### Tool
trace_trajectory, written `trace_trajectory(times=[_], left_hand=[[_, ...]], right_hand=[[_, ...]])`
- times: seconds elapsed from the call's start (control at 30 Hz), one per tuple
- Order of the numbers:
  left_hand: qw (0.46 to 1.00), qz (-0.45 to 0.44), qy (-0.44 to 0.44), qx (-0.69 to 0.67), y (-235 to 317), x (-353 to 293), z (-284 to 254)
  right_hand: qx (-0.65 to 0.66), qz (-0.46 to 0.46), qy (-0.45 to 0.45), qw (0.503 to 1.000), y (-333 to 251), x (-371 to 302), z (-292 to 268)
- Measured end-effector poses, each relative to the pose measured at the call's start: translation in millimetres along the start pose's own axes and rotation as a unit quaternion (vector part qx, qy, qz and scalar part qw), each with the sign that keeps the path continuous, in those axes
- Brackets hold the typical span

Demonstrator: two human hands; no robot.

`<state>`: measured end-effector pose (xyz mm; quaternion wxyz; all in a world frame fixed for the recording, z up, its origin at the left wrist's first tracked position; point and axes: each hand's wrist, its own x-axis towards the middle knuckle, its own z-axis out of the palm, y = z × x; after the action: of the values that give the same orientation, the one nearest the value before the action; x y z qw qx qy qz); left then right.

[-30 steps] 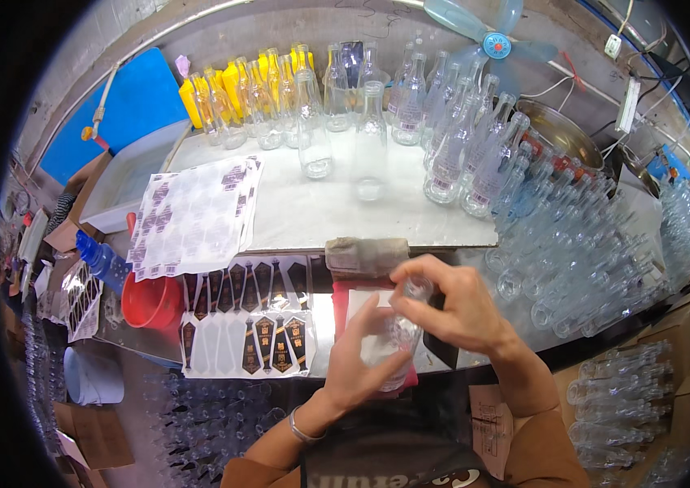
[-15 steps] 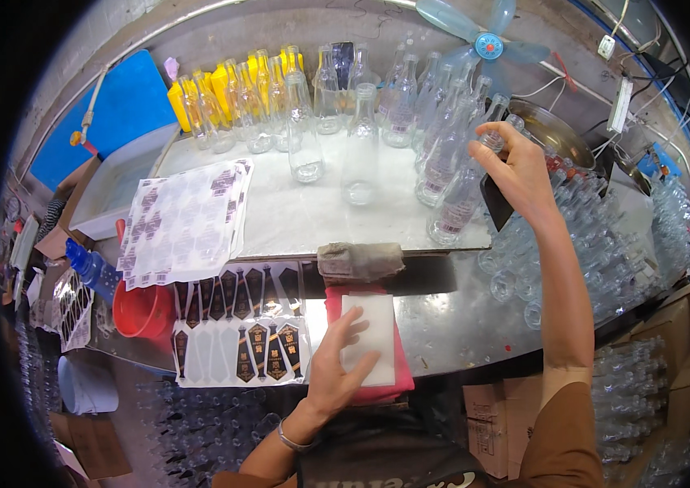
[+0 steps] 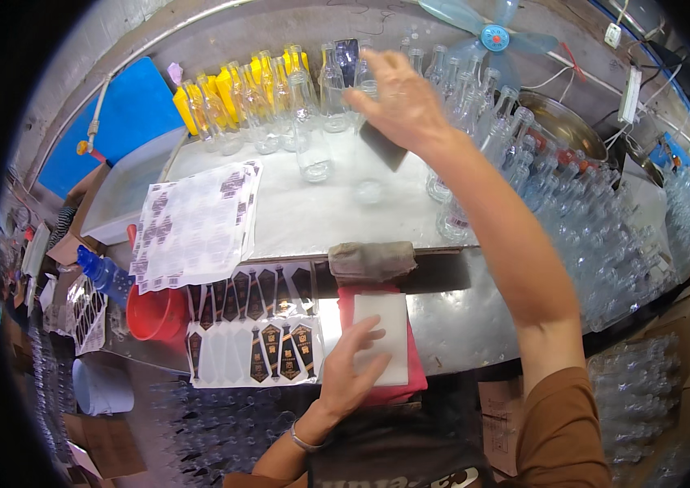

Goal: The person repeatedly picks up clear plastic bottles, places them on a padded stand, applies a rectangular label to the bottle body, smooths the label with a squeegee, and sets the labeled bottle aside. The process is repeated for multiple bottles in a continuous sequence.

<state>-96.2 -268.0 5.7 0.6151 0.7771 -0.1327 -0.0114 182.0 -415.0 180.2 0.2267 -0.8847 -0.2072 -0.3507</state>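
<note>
My right hand [image 3: 406, 102] is stretched over the white worktop, its thumb and forefinger apart at the neck of a clear glass bottle [image 3: 367, 191]; the hand hides part of that bottle. A dark flat plate [image 3: 385, 148] sticks out below the palm, held by the hand's other fingers. Beside it stands another clear bottle [image 3: 313, 159]. Fingers spread, my left hand [image 3: 349, 366] rests at the edge of a white pad [image 3: 389, 342] on a pink cloth [image 3: 415, 358]. To its left lies a sheet of black tie-shaped labels [image 3: 267, 350].
Clear bottles [image 3: 259, 122] line the back before yellow objects [image 3: 227, 93]. More bottles [image 3: 581, 211] crowd the right. Printed sheets [image 3: 198, 220] lie left, above a red bucket [image 3: 156, 313]. A rolled cloth [image 3: 371, 262] sits on the worktop's front edge. A blue fan [image 3: 494, 37] stands behind.
My right hand has moved left from the labelled bottles on the right to the middle bottle, carrying the dark plate along. My left hand has stayed by the white pad.
</note>
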Motion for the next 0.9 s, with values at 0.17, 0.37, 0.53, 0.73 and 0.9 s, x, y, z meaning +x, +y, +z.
trace_trajectory(times=[0.17, 0.37, 0.53, 0.73, 0.9], left_hand=[[0.999, -0.008, 0.037, -0.005, -3.8, -12.7, -10.9], [0.973, 0.075, 0.210, 0.060, 2.3, 0.9, -29.6], [0.989, 0.074, 0.104, -0.074, 15.2, 14.6, -23.5], [0.990, -0.089, 0.060, -0.087, -18.0, 6.0, 3.2], [0.993, -0.076, 0.084, 0.042, 0.0, 4.4, 2.6]], right_hand=[[0.086, -0.011, -0.054, 0.995, -3.7, -29.0, -2.0], [0.152, -0.055, 0.004, 0.987, -60.1, -68.4, -95.4], [0.257, 0.081, -0.216, 0.938, -46.1, -117.1, -58.9], [0.298, 0.121, -0.110, 0.941, -17.6, -178.6, -7.6], [0.361, 0.228, -0.169, 0.889, -1.1, -250.9, -44.7]])
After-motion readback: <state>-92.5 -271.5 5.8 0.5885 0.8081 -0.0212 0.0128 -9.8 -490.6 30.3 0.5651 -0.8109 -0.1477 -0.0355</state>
